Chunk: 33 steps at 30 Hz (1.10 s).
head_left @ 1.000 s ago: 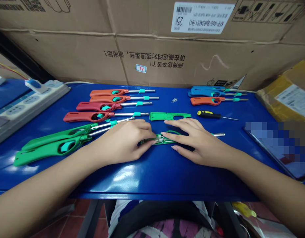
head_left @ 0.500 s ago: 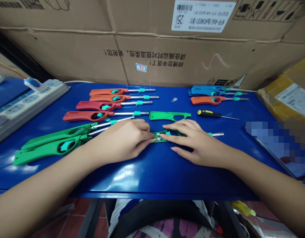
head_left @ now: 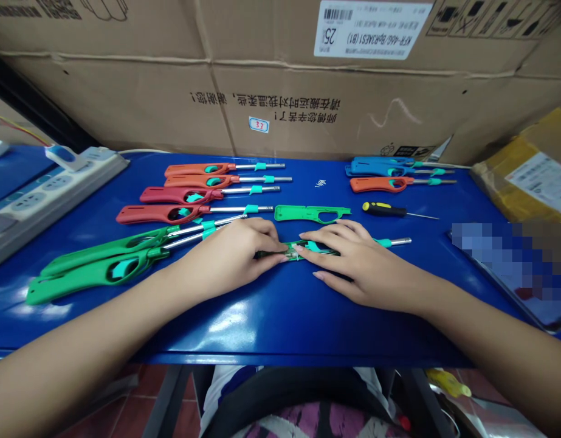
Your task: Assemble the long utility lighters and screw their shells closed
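Note:
An opened green lighter lies between my hands, its inner parts showing and its metal tube sticking out to the right. My left hand is closed in a pinch on the lighter's handle end, which is mostly hidden under the fingers. Stretched across the middle is my right hand, fingers spread, with fingertips touching the inner parts and the thumb apart from them. Just behind rests a loose green half shell. A black and yellow screwdriver lies beyond my right hand.
Left of my hands lie green lighters, red lighters and orange lighters. Blue lighters and an orange lighter lie back right. A power strip, a phone and cardboard boxes edge the blue table.
The lighter's tube end has shifted slightly back and left. Both hands have stayed nearly in place, with small finger movements over the inner parts.

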Each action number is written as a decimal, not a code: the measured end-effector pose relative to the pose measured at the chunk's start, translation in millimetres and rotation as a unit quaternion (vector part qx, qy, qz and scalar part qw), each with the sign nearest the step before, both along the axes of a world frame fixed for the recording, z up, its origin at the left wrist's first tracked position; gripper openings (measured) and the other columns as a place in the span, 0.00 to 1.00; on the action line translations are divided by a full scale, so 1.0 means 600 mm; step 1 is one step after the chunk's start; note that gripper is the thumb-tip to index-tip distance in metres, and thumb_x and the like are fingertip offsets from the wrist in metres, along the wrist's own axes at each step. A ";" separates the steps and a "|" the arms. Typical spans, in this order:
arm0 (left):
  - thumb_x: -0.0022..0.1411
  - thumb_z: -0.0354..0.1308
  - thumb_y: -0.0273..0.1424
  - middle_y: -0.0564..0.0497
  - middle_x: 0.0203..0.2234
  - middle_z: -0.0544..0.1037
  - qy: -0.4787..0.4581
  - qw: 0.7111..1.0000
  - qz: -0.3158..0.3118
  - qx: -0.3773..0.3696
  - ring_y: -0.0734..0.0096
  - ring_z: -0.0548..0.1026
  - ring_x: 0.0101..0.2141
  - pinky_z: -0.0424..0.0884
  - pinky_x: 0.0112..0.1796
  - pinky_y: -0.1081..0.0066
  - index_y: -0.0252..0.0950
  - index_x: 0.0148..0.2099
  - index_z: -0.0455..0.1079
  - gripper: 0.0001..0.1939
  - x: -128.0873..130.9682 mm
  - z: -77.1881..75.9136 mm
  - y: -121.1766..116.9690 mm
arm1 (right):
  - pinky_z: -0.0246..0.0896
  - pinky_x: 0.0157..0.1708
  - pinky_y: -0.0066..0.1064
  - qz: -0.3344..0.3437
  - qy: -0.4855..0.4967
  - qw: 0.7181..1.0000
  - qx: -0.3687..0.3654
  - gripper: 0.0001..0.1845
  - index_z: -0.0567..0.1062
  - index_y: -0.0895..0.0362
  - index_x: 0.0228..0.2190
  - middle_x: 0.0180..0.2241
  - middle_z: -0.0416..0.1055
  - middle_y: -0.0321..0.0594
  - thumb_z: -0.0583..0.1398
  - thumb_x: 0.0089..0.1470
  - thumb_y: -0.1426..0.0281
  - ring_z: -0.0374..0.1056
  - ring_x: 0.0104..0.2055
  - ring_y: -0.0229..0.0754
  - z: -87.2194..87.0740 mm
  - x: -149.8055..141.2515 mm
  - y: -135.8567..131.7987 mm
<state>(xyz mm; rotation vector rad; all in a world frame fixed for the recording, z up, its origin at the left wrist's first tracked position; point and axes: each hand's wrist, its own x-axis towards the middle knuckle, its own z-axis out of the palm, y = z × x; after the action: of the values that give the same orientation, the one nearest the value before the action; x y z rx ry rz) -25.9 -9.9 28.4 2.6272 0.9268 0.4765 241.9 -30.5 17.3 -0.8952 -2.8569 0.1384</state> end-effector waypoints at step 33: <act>0.73 0.53 0.30 0.49 0.40 0.80 0.001 0.990 -0.073 0.123 0.66 0.75 0.41 0.74 0.42 0.68 0.38 0.52 0.76 0.12 0.014 -0.012 -0.011 | 0.58 0.57 0.48 -0.109 0.160 0.981 -0.001 0.04 0.75 0.55 0.37 0.55 0.71 0.47 0.59 0.63 0.72 0.66 0.58 0.49 -0.011 -0.023 -0.012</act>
<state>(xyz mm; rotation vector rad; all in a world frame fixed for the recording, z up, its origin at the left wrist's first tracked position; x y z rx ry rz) -17.6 -16.4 21.3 2.8899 0.7087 0.5850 228.3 -37.7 10.8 -1.0700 -2.4486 0.2354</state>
